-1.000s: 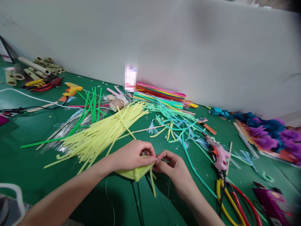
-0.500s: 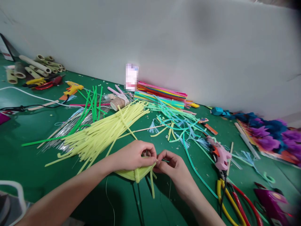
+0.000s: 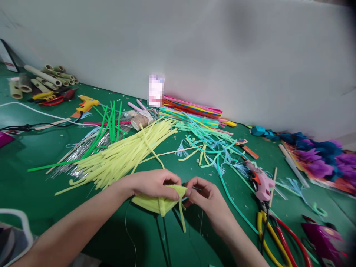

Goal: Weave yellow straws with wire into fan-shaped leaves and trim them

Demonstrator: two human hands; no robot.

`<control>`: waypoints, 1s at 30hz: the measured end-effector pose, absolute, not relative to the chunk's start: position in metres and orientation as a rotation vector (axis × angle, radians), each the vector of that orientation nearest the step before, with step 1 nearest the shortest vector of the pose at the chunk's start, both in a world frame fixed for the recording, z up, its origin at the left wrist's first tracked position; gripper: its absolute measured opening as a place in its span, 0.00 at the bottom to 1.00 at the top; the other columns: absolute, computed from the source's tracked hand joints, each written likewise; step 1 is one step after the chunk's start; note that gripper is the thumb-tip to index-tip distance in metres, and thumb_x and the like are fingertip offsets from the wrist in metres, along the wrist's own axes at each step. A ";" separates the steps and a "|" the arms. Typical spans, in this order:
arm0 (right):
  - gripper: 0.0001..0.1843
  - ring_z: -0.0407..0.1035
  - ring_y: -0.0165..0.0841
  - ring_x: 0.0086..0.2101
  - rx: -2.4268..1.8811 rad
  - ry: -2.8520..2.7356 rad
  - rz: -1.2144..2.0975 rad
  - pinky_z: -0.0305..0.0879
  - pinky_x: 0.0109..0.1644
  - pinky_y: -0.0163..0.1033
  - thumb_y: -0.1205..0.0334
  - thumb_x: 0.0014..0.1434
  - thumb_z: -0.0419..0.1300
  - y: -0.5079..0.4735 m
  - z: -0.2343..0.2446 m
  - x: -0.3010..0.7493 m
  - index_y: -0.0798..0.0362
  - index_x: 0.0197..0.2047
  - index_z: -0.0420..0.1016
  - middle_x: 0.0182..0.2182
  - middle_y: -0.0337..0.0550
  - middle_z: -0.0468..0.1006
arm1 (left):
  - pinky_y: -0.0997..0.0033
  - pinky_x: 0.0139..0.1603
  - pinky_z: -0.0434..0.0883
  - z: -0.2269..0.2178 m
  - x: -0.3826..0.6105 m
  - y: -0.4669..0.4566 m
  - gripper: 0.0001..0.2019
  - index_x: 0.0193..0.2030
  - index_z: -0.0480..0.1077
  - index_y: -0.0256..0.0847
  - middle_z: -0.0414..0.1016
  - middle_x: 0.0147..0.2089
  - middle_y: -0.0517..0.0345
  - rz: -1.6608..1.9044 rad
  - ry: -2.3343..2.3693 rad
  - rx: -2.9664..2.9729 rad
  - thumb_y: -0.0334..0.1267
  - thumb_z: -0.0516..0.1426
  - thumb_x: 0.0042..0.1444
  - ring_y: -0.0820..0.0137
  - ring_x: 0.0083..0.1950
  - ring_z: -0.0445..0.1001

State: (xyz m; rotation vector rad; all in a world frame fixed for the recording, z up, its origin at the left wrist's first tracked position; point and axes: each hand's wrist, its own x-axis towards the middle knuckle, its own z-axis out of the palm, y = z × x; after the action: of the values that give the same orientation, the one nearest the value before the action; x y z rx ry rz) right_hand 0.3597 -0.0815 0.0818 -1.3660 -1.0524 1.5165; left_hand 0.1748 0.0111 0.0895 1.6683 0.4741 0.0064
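Observation:
My left hand [image 3: 151, 183] is closed around a folded bundle of pale yellow pipe cleaners [image 3: 158, 202], held low over the green table [image 3: 36, 193]. My right hand [image 3: 207, 198] pinches at the bundle's right tip, fingers pressed together; what it pinches is too small to name. One loose yellow end [image 3: 182, 218] hangs down from the bundle. Thin dark wires [image 3: 164, 237] run from under it toward me. A big heap of yellow pipe cleaners [image 3: 125, 154] lies just beyond my left hand.
Green pipe cleaners [image 3: 107, 128], teal strands [image 3: 211, 148] and a stack of coloured ones [image 3: 191, 111] lie by the white wall. A pink glue gun [image 3: 261, 181] and yellow-and-red pliers [image 3: 275, 237] sit at right, feathers [image 3: 322, 155] beyond. A yellow glue gun [image 3: 85, 105] and cardboard tubes [image 3: 44, 78] are far left.
My left hand has rolled over the yellow bundle, lowering it slightly and turning its top face up. My right hand stays pinched at the bundle's tip.

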 end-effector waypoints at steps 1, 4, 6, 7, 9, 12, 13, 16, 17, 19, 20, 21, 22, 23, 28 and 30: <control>0.10 0.66 0.26 0.24 -1.364 -1.061 1.522 0.67 0.32 0.33 0.58 0.50 0.65 -0.082 0.082 0.360 0.54 0.28 0.70 0.24 0.35 0.71 | 0.78 0.30 0.57 0.088 0.175 0.011 0.08 0.32 0.68 0.39 0.62 0.28 0.66 -0.011 0.476 1.646 0.42 0.58 0.51 0.75 0.31 0.60; 0.10 0.67 0.26 0.23 -1.368 -1.080 1.539 0.67 0.32 0.33 0.58 0.51 0.65 -0.083 0.082 0.360 0.54 0.29 0.70 0.23 0.34 0.71 | 0.78 0.30 0.59 0.088 0.177 0.010 0.10 0.33 0.68 0.39 0.65 0.30 0.65 -0.092 0.512 1.587 0.42 0.60 0.49 0.74 0.32 0.63; 0.10 0.67 0.26 0.23 -1.366 -1.084 1.541 0.67 0.32 0.33 0.57 0.51 0.65 -0.083 0.082 0.360 0.54 0.29 0.70 0.23 0.34 0.71 | 0.78 0.31 0.60 0.090 0.176 0.011 0.11 0.34 0.68 0.39 0.66 0.31 0.65 -0.126 0.538 1.575 0.43 0.60 0.48 0.73 0.32 0.65; 0.10 0.67 0.26 0.24 -1.359 -1.080 1.537 0.68 0.32 0.33 0.57 0.51 0.65 -0.083 0.082 0.360 0.54 0.29 0.70 0.23 0.34 0.71 | 0.78 0.31 0.60 0.091 0.175 0.012 0.11 0.35 0.68 0.39 0.66 0.31 0.65 -0.126 0.539 1.576 0.43 0.61 0.48 0.73 0.32 0.65; 0.11 0.67 0.27 0.25 -1.348 -1.067 1.530 0.69 0.33 0.34 0.56 0.51 0.65 -0.083 0.082 0.360 0.54 0.29 0.70 0.23 0.35 0.72 | 0.79 0.31 0.61 0.095 0.172 0.014 0.11 0.36 0.69 0.39 0.66 0.32 0.65 -0.095 0.522 1.561 0.42 0.61 0.48 0.74 0.33 0.65; 0.13 0.68 0.29 0.26 -1.356 -1.054 1.531 0.70 0.32 0.35 0.54 0.50 0.66 -0.083 0.083 0.360 0.54 0.30 0.70 0.24 0.37 0.74 | 0.80 0.30 0.61 0.097 0.168 0.016 0.10 0.37 0.70 0.39 0.68 0.32 0.65 -0.078 0.520 1.542 0.40 0.60 0.49 0.74 0.32 0.66; 0.14 0.68 0.29 0.27 -1.365 -1.057 1.533 0.70 0.32 0.34 0.53 0.50 0.66 -0.083 0.083 0.360 0.54 0.30 0.71 0.24 0.38 0.75 | 0.80 0.29 0.61 0.097 0.167 0.016 0.10 0.37 0.70 0.39 0.69 0.32 0.64 -0.082 0.536 1.556 0.40 0.60 0.49 0.75 0.31 0.66; 0.14 0.70 0.29 0.26 -1.378 -1.074 1.528 0.70 0.32 0.33 0.52 0.51 0.66 -0.083 0.083 0.360 0.54 0.31 0.72 0.23 0.39 0.76 | 0.79 0.28 0.62 0.094 0.166 0.014 0.12 0.35 0.72 0.38 0.71 0.30 0.62 -0.109 0.593 1.570 0.45 0.61 0.50 0.73 0.29 0.68; 0.14 0.70 0.29 0.26 -1.378 -1.083 1.523 0.70 0.32 0.33 0.52 0.51 0.66 -0.083 0.083 0.361 0.54 0.31 0.72 0.23 0.39 0.76 | 0.78 0.28 0.64 0.093 0.166 0.013 0.14 0.35 0.73 0.37 0.72 0.30 0.61 -0.122 0.602 1.530 0.47 0.61 0.49 0.72 0.29 0.69; 0.14 0.69 0.29 0.26 -1.379 -1.098 1.508 0.69 0.31 0.33 0.52 0.51 0.66 -0.082 0.081 0.361 0.54 0.31 0.73 0.23 0.38 0.76 | 0.75 0.30 0.67 0.090 0.168 0.010 0.17 0.36 0.73 0.38 0.74 0.30 0.59 -0.143 0.599 1.392 0.50 0.62 0.48 0.70 0.29 0.72; 0.14 0.69 0.28 0.25 -1.382 -1.105 1.498 0.69 0.31 0.32 0.52 0.51 0.66 -0.082 0.081 0.361 0.54 0.31 0.73 0.23 0.38 0.76 | 0.74 0.31 0.68 0.090 0.169 0.009 0.17 0.37 0.73 0.38 0.75 0.31 0.58 -0.142 0.589 1.315 0.50 0.63 0.47 0.69 0.29 0.73; 0.14 0.69 0.28 0.25 -1.386 -1.113 1.489 0.69 0.31 0.32 0.52 0.51 0.66 -0.082 0.081 0.362 0.54 0.31 0.73 0.23 0.38 0.76 | 0.73 0.31 0.69 0.089 0.169 0.007 0.18 0.37 0.73 0.38 0.76 0.31 0.57 -0.132 0.579 1.248 0.50 0.63 0.47 0.69 0.30 0.74; 0.14 0.69 0.28 0.25 -1.387 -1.117 1.479 0.69 0.30 0.32 0.52 0.51 0.66 -0.082 0.081 0.362 0.54 0.31 0.73 0.23 0.38 0.76 | 0.73 0.31 0.70 0.089 0.170 0.006 0.18 0.37 0.72 0.39 0.76 0.31 0.56 -0.113 0.573 1.195 0.51 0.63 0.47 0.68 0.30 0.74; 0.14 0.69 0.28 0.25 -1.384 -1.119 1.471 0.69 0.30 0.32 0.51 0.51 0.66 -0.082 0.081 0.362 0.54 0.31 0.73 0.23 0.38 0.76 | 0.72 0.31 0.70 0.089 0.171 0.005 0.18 0.36 0.71 0.39 0.76 0.31 0.56 -0.091 0.575 1.155 0.52 0.63 0.47 0.68 0.30 0.75; 0.16 0.72 0.31 0.29 -1.374 -1.079 1.447 0.69 0.30 0.33 0.48 0.55 0.61 -0.082 0.081 0.362 0.54 0.30 0.74 0.26 0.40 0.77 | 0.72 0.29 0.67 0.090 0.173 0.003 0.18 0.35 0.67 0.40 0.76 0.29 0.58 -0.010 0.587 1.055 0.54 0.59 0.52 0.71 0.25 0.73; 0.16 0.72 0.31 0.28 -1.396 -1.083 1.424 0.69 0.30 0.33 0.48 0.55 0.61 -0.082 0.080 0.362 0.54 0.29 0.73 0.26 0.40 0.77 | 0.73 0.29 0.67 0.089 0.173 0.003 0.18 0.36 0.64 0.42 0.76 0.29 0.61 0.022 0.588 1.035 0.54 0.59 0.52 0.72 0.24 0.73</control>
State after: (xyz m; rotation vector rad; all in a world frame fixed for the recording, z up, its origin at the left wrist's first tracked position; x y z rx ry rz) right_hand 0.3621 -0.0825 0.0801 -1.3965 -1.0835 1.4239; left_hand 0.1728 0.0031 0.0892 1.0353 0.5875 0.0222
